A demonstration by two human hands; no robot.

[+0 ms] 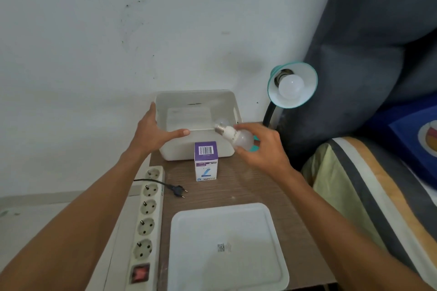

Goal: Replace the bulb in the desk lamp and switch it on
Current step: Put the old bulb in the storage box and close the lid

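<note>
step: bulb (238,139) held over bin (165,149), likely the old one being dropped
right hand (264,149): grip closed round bulb
left hand (151,132): spread open, steadying bin rim
lamp (292,85): far right, bulb fitted
next: plug (178,189) into strip (147,220)

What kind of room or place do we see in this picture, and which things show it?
Most likely a bedroom corner at home. A small wooden bedside table stands against a plain wall, beside a bed with striped bedding. A teal desk lamp and a power strip also suggest a lived-in room.
</note>
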